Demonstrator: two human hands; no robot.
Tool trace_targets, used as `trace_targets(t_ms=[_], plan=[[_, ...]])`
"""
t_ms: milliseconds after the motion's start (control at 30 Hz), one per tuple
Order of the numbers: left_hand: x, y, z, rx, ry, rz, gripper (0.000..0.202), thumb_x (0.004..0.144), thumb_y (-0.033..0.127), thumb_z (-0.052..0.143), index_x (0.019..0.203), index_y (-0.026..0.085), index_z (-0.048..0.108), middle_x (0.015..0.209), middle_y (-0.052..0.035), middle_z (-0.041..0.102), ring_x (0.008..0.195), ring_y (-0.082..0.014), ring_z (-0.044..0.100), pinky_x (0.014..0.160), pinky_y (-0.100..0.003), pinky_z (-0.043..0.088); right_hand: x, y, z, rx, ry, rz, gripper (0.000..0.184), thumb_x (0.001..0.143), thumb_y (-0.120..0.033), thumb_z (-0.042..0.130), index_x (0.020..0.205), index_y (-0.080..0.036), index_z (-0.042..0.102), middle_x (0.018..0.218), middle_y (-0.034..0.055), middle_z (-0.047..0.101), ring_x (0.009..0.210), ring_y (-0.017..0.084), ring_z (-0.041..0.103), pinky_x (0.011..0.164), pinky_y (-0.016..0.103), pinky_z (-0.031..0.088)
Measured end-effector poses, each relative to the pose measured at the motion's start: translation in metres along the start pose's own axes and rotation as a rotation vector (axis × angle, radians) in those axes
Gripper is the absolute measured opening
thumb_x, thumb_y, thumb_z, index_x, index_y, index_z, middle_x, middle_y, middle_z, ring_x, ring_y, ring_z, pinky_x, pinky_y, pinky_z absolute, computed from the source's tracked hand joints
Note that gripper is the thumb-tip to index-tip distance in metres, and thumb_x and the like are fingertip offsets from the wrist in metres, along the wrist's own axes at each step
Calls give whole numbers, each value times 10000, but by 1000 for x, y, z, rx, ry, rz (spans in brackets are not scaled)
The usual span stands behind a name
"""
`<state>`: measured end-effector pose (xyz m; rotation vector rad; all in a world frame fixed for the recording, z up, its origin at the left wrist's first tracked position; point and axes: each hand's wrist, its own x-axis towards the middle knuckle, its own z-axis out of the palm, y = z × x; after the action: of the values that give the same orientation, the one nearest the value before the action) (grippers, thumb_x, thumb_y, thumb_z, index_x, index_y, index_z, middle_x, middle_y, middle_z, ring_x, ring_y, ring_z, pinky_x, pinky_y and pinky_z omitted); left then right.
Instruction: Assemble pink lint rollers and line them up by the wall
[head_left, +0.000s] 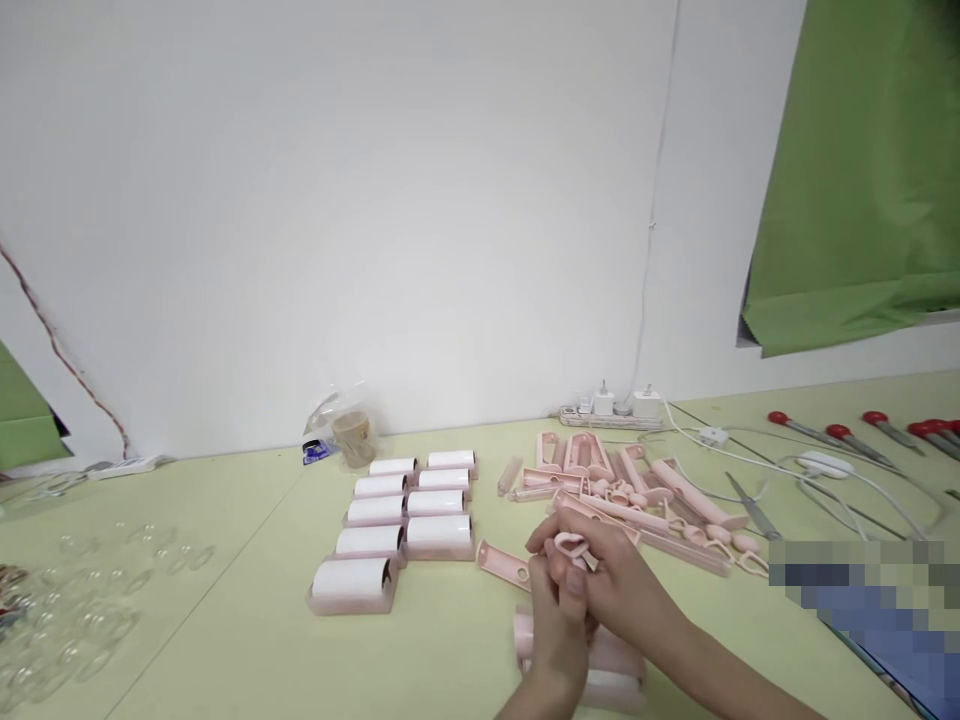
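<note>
My right hand and my left hand are pressed together, closed around a small pink plastic piece with a loop. Its lower part is hidden by my fingers. Under and behind my wrists lie pink and white rolls, partly covered by the hands. Just beyond my fingers is a curved pink plastic shell with a round hole. A heap of pink plastic parts, with shells, tubes, knobs and loops, spreads behind and to the right of the hands.
Left of my hands, white rolls in pink holders stand in two columns. A tape roll in a plastic bag and a power strip sit by the wall. Clear plastic pieces lie far left; red-ended tools and cables right.
</note>
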<state>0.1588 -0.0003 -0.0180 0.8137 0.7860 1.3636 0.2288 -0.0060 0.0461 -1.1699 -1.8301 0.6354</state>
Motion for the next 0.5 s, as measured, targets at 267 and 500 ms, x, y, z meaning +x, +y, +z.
trace_targets(t_ms=[267, 500], plan=[[2, 6, 1, -3, -156, 11, 588, 438, 720, 596, 616, 196, 399, 359, 123, 278, 283, -18, 176, 303, -178, 115, 5, 1, -12, -5, -143, -18, 110, 772, -298, 477, 700, -217, 461, 742, 1, 583, 692, 166, 544, 619, 283, 433], [5, 6, 3, 25, -252, -13, 681, 374, 870, 404, 329, 202, 282, 263, 89, 177, 230, -1, 112, 274, -195, 27, 36, -6, -34, 31, -571, -381, 191, 729, -109, 477, 887, -213, 506, 1007, 27, 566, 937, 160, 518, 824, 302, 407]])
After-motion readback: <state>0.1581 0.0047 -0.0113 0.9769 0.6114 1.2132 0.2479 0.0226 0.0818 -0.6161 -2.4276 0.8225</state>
